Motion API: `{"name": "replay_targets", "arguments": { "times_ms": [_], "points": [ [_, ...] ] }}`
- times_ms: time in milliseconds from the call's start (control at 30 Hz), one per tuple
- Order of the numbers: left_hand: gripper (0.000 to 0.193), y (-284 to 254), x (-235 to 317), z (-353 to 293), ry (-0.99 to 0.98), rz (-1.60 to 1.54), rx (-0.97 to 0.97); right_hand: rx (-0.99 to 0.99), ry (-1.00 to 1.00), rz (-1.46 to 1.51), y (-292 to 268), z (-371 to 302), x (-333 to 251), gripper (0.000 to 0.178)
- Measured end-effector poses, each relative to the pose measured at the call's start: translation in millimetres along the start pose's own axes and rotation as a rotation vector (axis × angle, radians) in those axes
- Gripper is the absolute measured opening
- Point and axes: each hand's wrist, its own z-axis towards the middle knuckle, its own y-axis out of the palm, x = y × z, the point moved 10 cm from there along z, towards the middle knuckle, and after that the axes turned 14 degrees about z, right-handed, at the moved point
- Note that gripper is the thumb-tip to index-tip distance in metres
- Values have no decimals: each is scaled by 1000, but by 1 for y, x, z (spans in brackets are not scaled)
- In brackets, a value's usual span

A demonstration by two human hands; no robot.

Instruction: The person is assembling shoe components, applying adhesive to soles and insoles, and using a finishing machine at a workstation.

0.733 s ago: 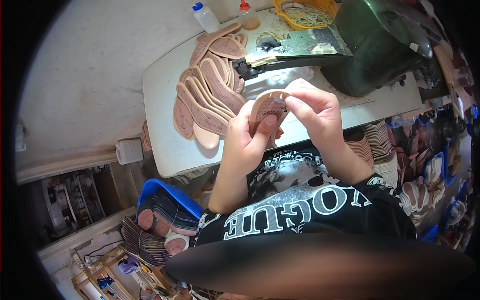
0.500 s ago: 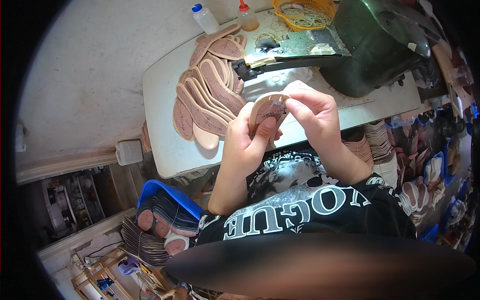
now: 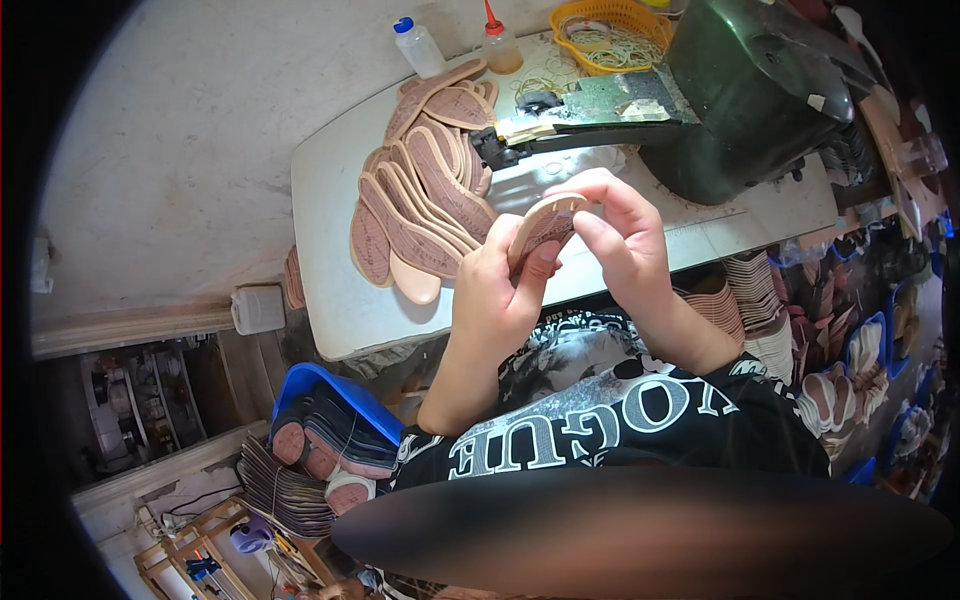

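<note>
A brownish-pink insole (image 3: 543, 228) with a pale rim and some dark marking is held up over the table's near edge. My left hand (image 3: 492, 290) is closed round its lower part, thumb across the face. The thumb and index finger of my right hand (image 3: 632, 245) pinch at its upper rounded end, the index finger partly behind the rim. A heap of similar insoles (image 3: 430, 180) lies on the table to the left of my hands. Beyond my hands is the arm of a sewing machine (image 3: 595, 108), lit by a lamp.
The white table (image 3: 335, 320) bears the machine's large dark body (image 3: 735, 110) at right. At the back stand a blue-capped bottle (image 3: 420, 50), a red-tipped bottle (image 3: 503, 55) and a yellow basket (image 3: 568, 48). A blue crate (image 3: 325, 382) of dark soles sits lower left; stacked pieces (image 3: 757, 300) stand at right.
The insole has turned, so its face shows more narrowly. My right index finger has shifted over the rim and the thumb has moved slightly down. The whole view has shifted a little.
</note>
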Motion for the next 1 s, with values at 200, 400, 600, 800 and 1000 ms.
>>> {"name": "replay_targets", "arguments": {
  "times_ms": [200, 400, 600, 800, 1000],
  "points": [
    [21, -2, 11, 0, 125, 192, 74, -45, 57, 124, 6, 1, 0, 26],
    [29, -5, 0, -3, 73, -82, 32, -127, 196, 402, 9, 8, 1, 37],
    [35, -13, -12, -7, 0, -287, -15, -168, 493, 979, 18, 2, 13, 22],
    [33, -11, -11, -8, 80, -236, -71, -181, 552, 1125, 25, 1, 15, 21],
    [37, -7, -13, -8, 81, -196, -120, -247, 566, 1180, 31, -1, 15, 16]
  ]
}}
